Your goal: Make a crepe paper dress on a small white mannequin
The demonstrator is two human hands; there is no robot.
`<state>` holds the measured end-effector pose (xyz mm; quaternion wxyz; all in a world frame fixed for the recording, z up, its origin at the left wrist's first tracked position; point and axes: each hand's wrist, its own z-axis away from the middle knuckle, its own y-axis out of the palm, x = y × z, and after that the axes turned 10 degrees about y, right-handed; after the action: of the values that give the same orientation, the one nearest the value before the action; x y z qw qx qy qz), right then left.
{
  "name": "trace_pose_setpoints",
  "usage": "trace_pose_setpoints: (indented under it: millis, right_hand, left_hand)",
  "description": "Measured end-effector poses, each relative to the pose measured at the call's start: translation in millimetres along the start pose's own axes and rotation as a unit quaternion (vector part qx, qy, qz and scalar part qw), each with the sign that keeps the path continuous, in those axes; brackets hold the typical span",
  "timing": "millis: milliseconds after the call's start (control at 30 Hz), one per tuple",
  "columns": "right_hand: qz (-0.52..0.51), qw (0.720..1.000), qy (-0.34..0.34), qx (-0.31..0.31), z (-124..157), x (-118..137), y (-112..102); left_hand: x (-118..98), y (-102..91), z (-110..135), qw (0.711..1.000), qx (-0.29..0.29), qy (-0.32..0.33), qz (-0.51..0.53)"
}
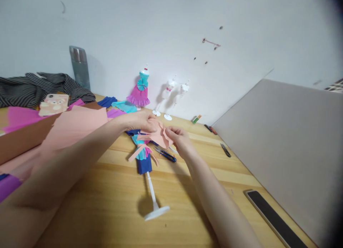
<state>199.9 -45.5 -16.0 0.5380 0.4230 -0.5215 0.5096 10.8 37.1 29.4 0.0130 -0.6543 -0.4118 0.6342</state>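
Between my two hands is a small piece of peach crepe paper (158,133), held above the table. My left hand (142,121) grips its left edge, with the fingers bent round it. At the right edge, my right hand (178,137) pinches it between thumb and fingers. Just below lies a miniature dress form (151,187) on its side, its white stand toward me. Blue, turquoise and pink paper covers its body, and a peach strip (143,148) is tied around it. Dark blue thread snips (166,154) rest beside it, partly under the paper.
Large peach (77,121) and brown (32,135) sheets lie at left, near a phone (54,104), striped cloth (45,85) and a flask (80,67). A dressed form (140,87) and two white forms (168,89) stand by the wall. A black-topped bar (273,216) lies at right.
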Motion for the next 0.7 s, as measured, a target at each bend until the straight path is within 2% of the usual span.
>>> trace_pose_setpoints:
  millis: [233,400,567,633,700]
  right_hand:
    - [-0.038,0.999,-0.002,-0.016,-1.9,-0.4,-0.9]
    - [-0.056,0.998,0.010,0.005,1.9,2.1,-1.4]
    - [0.026,0.996,-0.066,0.052,5.8,5.1,4.7]
    - [0.045,0.995,-0.082,0.030,5.1,3.8,8.3]
    - [0.038,0.997,-0.065,-0.001,3.7,1.5,10.4]
  left_hand:
    - [-4.4,-1.7,2.2,0.995,-0.086,-0.026,0.053]
    - [-3.5,-6.8,3.3,0.991,-0.123,0.002,0.058]
    - [-15.4,-6.1,5.8,0.983,-0.182,0.035,0.011]
    - [-24.7,-2.8,7.0,0.978,-0.200,0.049,-0.018]
    - [-33.0,0.8,7.4,0.974,-0.213,0.059,-0.042]
